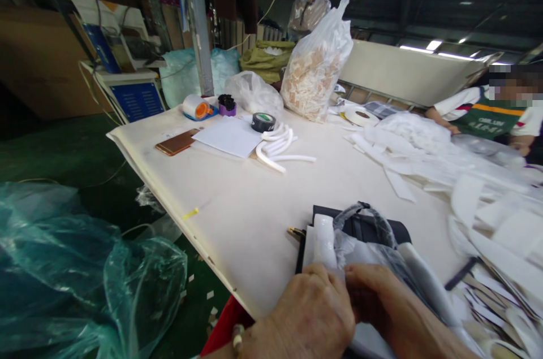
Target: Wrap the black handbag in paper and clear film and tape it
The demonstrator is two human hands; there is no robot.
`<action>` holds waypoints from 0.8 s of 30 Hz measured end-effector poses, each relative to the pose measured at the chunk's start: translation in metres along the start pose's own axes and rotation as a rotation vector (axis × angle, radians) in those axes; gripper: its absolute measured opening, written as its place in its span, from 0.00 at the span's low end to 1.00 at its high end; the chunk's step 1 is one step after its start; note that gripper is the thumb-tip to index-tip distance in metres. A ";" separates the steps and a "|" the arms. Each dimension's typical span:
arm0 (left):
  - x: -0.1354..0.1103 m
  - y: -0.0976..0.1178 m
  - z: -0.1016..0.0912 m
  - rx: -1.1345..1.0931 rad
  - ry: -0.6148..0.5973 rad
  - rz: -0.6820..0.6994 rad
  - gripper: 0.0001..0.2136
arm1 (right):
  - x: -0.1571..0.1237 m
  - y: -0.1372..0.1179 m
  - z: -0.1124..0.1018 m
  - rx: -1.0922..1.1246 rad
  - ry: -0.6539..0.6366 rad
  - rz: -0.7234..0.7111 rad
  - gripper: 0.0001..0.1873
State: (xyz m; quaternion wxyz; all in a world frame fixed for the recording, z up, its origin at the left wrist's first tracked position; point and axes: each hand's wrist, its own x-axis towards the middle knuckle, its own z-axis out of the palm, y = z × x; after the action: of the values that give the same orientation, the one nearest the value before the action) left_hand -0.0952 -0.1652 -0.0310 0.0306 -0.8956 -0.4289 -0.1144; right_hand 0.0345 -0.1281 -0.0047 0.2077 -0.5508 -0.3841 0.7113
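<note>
In front of me on the table lies a black bag (396, 230), its curved handle (384, 223) wrapped in clear plastic. A gold-coloured metal tip (296, 231) sticks out at its left side. Pale wrapping (373, 252) covers part of the bag, and a white padding roll (324, 237) stands along its left edge. My left hand (311, 311) is closed at the lower end of this roll, fingers curled around it. Close beside it, my right hand (388, 302) is closed too, its fingertips turned inward and mostly hidden; what they pinch cannot be made out.
White foam tubes (275, 147), black tape (263, 121), a paper sheet (231, 135) and a phone (176, 142) lie farther back. White strips (479, 195) cover the right side. A full plastic bag (316, 70) stands behind; a co-worker (487, 113) is at far right.
</note>
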 end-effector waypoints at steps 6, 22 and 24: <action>-0.006 -0.001 -0.002 0.216 0.130 0.147 0.12 | 0.001 -0.002 -0.002 -0.032 -0.063 -0.012 0.18; 0.000 -0.017 0.020 -2.017 0.069 -0.891 0.20 | 0.004 0.008 -0.008 -0.211 0.027 -0.093 0.23; 0.002 -0.015 0.021 -2.180 -0.029 -0.726 0.18 | 0.005 0.010 -0.011 -0.206 0.023 -0.105 0.22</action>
State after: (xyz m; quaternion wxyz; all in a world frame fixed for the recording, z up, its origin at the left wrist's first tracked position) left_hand -0.1019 -0.1507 -0.0514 -0.8005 -0.2709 -0.3350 -0.4166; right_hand 0.0442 -0.1274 -0.0172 0.1914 -0.5562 -0.4812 0.6499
